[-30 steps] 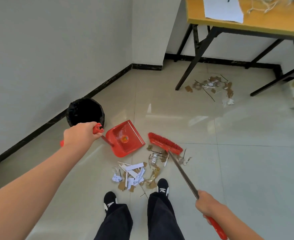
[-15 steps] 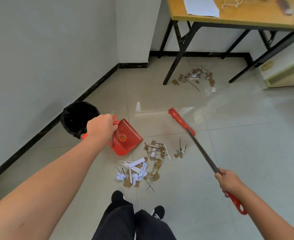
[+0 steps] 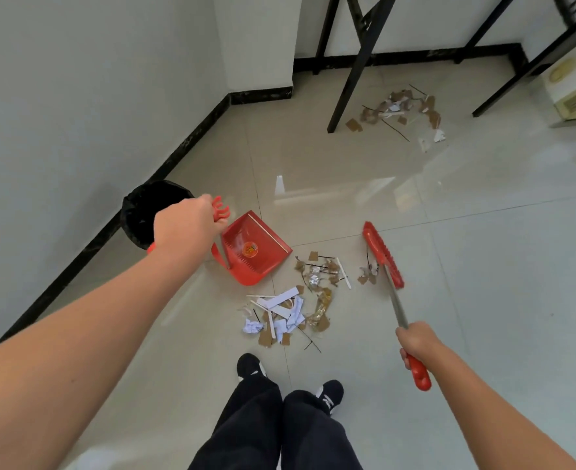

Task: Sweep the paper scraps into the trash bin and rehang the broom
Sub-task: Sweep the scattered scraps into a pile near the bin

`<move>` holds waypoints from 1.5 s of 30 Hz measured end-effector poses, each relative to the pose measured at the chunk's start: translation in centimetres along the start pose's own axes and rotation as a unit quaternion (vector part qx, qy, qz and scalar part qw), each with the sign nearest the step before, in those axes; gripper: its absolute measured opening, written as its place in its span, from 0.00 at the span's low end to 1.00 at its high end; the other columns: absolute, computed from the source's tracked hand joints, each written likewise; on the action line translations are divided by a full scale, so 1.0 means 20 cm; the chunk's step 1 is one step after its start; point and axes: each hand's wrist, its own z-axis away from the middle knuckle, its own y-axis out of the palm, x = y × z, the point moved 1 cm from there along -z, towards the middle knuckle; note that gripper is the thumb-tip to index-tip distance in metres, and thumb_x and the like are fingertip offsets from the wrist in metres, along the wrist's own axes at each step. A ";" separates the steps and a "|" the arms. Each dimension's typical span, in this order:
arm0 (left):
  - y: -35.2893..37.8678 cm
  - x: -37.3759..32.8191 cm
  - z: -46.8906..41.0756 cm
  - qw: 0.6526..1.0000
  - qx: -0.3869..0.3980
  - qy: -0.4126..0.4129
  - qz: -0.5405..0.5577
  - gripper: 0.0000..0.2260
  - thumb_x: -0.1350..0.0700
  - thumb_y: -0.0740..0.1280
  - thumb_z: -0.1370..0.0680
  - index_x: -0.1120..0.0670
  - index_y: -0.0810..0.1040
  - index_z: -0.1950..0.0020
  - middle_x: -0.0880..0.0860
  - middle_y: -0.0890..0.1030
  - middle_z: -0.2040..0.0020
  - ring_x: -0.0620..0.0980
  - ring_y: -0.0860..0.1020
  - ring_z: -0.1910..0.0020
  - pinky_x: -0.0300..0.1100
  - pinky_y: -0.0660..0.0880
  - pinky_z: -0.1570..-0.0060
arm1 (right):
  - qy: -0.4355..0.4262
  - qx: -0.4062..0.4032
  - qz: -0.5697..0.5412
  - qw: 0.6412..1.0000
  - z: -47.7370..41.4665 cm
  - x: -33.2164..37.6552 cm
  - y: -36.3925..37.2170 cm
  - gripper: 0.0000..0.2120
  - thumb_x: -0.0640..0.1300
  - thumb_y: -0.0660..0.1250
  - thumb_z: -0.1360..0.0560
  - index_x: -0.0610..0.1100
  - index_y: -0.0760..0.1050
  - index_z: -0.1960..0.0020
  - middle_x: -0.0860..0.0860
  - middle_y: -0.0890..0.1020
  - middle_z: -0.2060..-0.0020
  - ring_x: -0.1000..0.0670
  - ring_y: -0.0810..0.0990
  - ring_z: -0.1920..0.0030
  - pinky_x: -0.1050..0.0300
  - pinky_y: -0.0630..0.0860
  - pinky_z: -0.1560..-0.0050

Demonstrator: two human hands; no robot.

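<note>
My left hand [image 3: 183, 228] grips the handle of a red dustpan [image 3: 254, 251] that rests on the tiled floor beside a black-lined trash bin [image 3: 144, 208] by the wall. My right hand [image 3: 417, 340] holds the red broom by its metal shaft. The broom head [image 3: 383, 254] is down on the floor just right of a small scrap cluster [image 3: 366, 274]. A larger pile of white paper and brown cardboard scraps [image 3: 290, 313] lies between dustpan and broom, in front of my shoes.
A second heap of scraps [image 3: 398, 108] lies under the black-legged table [image 3: 357, 62] at the back. A beige unit [image 3: 574, 89] stands at the far right. White walls with black skirting close off the left and the back corner.
The broom head lifted off the scraps, swung right and came back down on the floor right of the pile. The dustpan shifted slightly; my view tilted downward.
</note>
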 end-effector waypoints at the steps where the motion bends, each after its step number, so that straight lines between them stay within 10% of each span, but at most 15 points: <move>1: -0.01 0.01 -0.01 1.000 0.001 -0.001 -0.005 0.11 0.48 0.66 0.23 0.56 0.75 0.56 0.56 0.81 0.60 0.61 0.81 0.60 0.44 0.69 0.66 | -0.005 0.011 0.001 1.000 0.07 -0.04 0.06 0.08 0.36 0.55 0.23 0.32 0.68 0.54 0.41 0.72 0.76 0.47 0.70 0.82 0.60 0.69 0.78; 7: -0.04 0.08 -0.01 1.000 0.010 -0.003 -0.015 0.13 0.46 0.67 0.23 0.57 0.76 0.55 0.54 0.78 0.64 0.57 0.75 0.65 0.43 0.69 0.67 | -0.020 0.095 0.036 0.995 0.47 -0.18 0.23 0.10 0.38 0.54 0.22 0.36 0.70 0.45 0.43 0.71 0.76 0.49 0.67 0.84 0.61 0.68 0.82; 15: -0.05 0.07 0.00 1.000 0.015 0.011 -0.018 0.13 0.47 0.66 0.23 0.57 0.74 0.58 0.54 0.79 0.67 0.57 0.79 0.67 0.40 0.64 0.73 | -0.022 0.090 -0.005 0.996 0.62 -0.04 -0.46 0.06 0.36 0.59 0.23 0.40 0.70 0.59 0.45 0.67 0.79 0.52 0.63 0.82 0.68 0.60 0.80; 37: 0.00 0.05 -0.06 0.998 -0.039 0.007 -0.044 0.18 0.43 0.70 0.25 0.53 0.68 0.62 0.51 0.73 0.72 0.55 0.71 0.72 0.39 0.60 0.75 | -0.136 -0.021 0.123 0.983 -0.36 0.46 -0.27 0.13 0.33 0.53 0.24 0.37 0.70 0.42 0.43 0.72 0.74 0.49 0.69 0.81 0.61 0.67 0.79; 40: -0.02 0.06 -0.05 0.998 -0.034 0.005 -0.047 0.18 0.42 0.70 0.24 0.53 0.69 0.61 0.50 0.74 0.71 0.54 0.71 0.72 0.39 0.61 0.74 | -0.157 0.001 0.196 0.968 -0.21 0.21 -0.25 0.18 0.35 0.55 0.24 0.40 0.73 0.37 0.45 0.78 0.66 0.48 0.76 0.74 0.65 0.71 0.77; 45: -0.05 0.07 -0.03 0.999 -0.012 -0.008 -0.046 0.16 0.40 0.66 0.22 0.53 0.71 0.57 0.50 0.78 0.67 0.53 0.74 0.70 0.40 0.64 0.73 | -0.145 0.043 0.303 0.941 0.06 0.02 -0.50 0.22 0.42 0.58 0.23 0.52 0.69 0.30 0.50 0.79 0.38 0.51 0.77 0.36 0.65 0.68 0.38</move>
